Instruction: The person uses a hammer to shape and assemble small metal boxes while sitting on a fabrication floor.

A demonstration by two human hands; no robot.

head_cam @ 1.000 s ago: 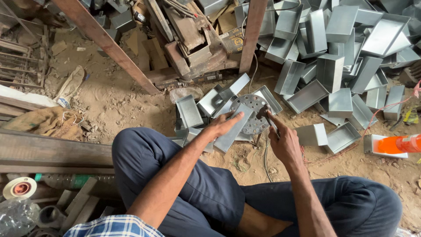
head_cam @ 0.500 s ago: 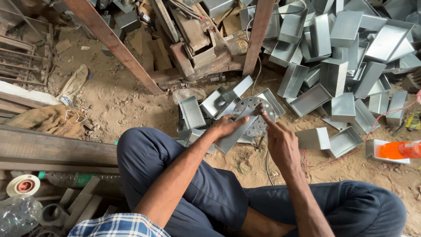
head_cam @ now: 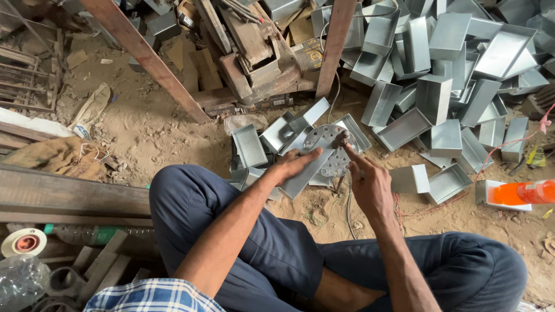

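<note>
Near the centre of the frame, the left hand (head_cam: 293, 164) lies on a long flat strip of grey sheet metal (head_cam: 307, 171). The fingers are stretched out and press on the strip from above; they are not curled around it. The strip lies slanted, and its upper end touches a round perforated grey metal disc (head_cam: 330, 151) just right of it. The right hand (head_cam: 367, 184) is just right of the disc. Its fingers are drawn together and point up to a small dark tool head (head_cam: 341, 138) that sits on the disc. I cannot tell whether they grip it or only touch it.

Around the disc lie several open rectangular grey metal trays (head_cam: 250, 145) on the sandy ground (head_cam: 150, 133). A big pile of similar shiny metal boxes (head_cam: 439, 63) fills the upper right of the frame. At the right edge lies an orange plastic bottle (head_cam: 523, 192). A rusty slanted metal beam (head_cam: 144, 55) crosses the upper left. The person sits cross-legged in dark blue trousers (head_cam: 277, 254) at the bottom.
</note>
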